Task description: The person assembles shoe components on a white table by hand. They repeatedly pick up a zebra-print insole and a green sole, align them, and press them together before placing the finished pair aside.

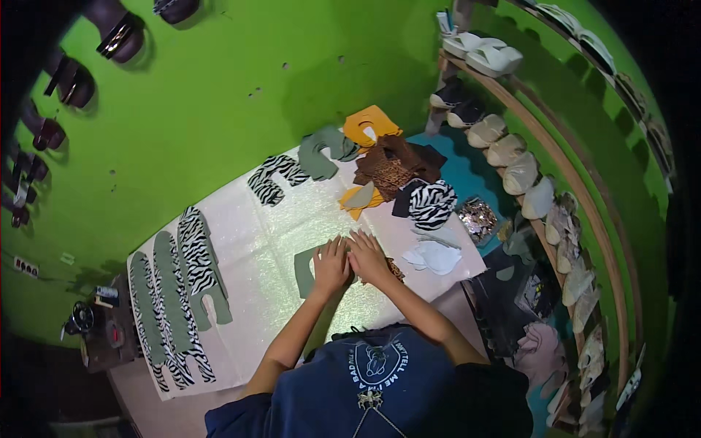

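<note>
My left hand (332, 264) lies flat with its fingers stretched out, over the right side of a grey-green cut piece (304, 274) on the white-covered table (255, 244). Right beside it, my right hand (368, 258) is also laid flat, fingers extended and nearly touching the left. Part of a leopard-print piece (395, 270) peeks out by my right wrist. What lies under the palms is hidden. To the left, overlapping grey-green and zebra-print pieces (197, 252) are laid in long rows. A zebra-print curved piece (272, 175) rests toward the far edge.
Stacks of grey-green (315, 162), yellow (374, 123) and brown pieces (409, 160) sit at the back right, near white scraps (434, 255) and a bag of shiny bits (478, 219). A wooden rack (562, 135) with shoe forms and footwear curves along the right. Sandals hang on the green wall.
</note>
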`<state>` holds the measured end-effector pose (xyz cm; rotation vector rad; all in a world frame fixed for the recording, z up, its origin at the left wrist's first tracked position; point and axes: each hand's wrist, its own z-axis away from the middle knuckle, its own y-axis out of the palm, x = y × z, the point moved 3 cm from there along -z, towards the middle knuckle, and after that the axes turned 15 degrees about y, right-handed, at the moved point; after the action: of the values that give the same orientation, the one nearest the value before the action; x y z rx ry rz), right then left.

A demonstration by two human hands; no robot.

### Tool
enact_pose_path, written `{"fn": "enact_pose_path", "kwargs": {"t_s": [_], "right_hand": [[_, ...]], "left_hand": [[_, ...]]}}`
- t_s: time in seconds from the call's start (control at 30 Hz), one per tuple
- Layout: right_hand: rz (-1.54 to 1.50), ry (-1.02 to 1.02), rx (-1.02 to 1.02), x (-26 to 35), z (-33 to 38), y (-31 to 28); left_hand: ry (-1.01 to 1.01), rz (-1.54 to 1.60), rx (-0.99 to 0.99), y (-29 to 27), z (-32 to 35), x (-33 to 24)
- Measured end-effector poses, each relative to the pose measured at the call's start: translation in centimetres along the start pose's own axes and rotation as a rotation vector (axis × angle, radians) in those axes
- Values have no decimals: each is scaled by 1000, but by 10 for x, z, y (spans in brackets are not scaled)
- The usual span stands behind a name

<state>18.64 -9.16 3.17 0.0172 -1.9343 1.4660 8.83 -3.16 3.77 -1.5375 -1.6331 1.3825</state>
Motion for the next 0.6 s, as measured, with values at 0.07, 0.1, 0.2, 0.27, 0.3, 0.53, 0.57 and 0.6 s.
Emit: {"fn": "enact_pose_path", "kwargs": {"t_s": [0.07,0.1,0.2,0.27,0.3,0.53,0.57,0.6], "right_hand": [[19,55,-29,-17,0,-17],[3,47,-78,-24,2,-26],[44,116,-141,-54,5,-49],[109,154,-254,-72,5,-65],[125,208,-278,-82,5,-72],[213,416,-447,-126,11,-95],[202,431,-443,-126,10,-95],[190,445,-438,-125,8,-94]], "left_hand": [[75,-9,3,9,-18,-9],[108,-7,7,13,-26,-14],[199,35,65,26,-53,-34],[278,30,79,34,-70,-43],[350,9,103,42,-77,-46],[538,-84,275,69,-123,-74],[552,-104,282,74,-127,-73],[570,-135,280,78,-130,-72]]}}
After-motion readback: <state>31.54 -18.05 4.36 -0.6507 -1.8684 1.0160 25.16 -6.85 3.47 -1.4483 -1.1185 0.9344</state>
